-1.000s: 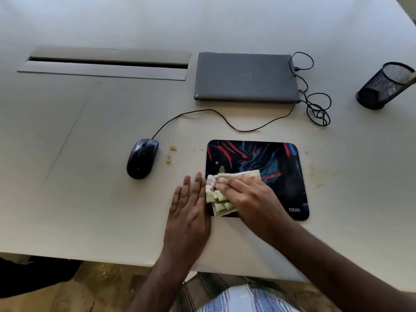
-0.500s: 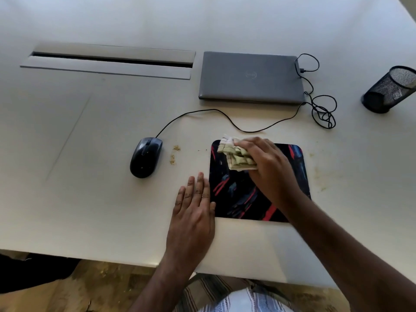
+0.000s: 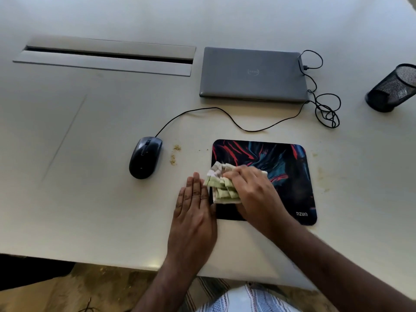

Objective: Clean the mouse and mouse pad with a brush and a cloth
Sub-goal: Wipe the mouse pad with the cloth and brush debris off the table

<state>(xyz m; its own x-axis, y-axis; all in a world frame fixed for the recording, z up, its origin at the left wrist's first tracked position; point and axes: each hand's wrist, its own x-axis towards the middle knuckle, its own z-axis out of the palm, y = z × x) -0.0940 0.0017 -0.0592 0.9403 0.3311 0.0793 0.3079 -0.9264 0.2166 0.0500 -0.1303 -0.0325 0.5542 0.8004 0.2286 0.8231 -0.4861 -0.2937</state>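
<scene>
1. Table (image 3: 94,199): a pale, matte work surface filling most of the view; a long recessed cable slot (image 3: 108,55) runs across its far left.
2. Laptop (image 3: 253,74): grey, lid closed, lying flat at the far side of the table beside the slot's right end.
3. Mouse pad (image 3: 290,172): dark, with red and blue streaks and white lettering at its near right corner; it lies flat in front of the laptop.
4. Right hand (image 3: 254,194): palm down over the near left part of the pad, fingers bent over the cloth and pressing it onto the pad.
5. Left hand (image 3: 193,212): flat on the table, fingers straight and together, holding nothing; it lies just beside the pad's left edge.
6. Pen holder (image 3: 394,88): black mesh, at the far right (partly cut off by the frame edge).
7. Cloth (image 3: 219,185): folded, pale green and white, on the pad's left portion, half covered by the right hand.
8. Mouse (image 3: 145,156): black, left of the pad, apart from both hands; its cable (image 3: 225,113) curves toward the laptop's right side.
9. Crumbs (image 3: 174,154): tan specks between mouse and pad.
</scene>
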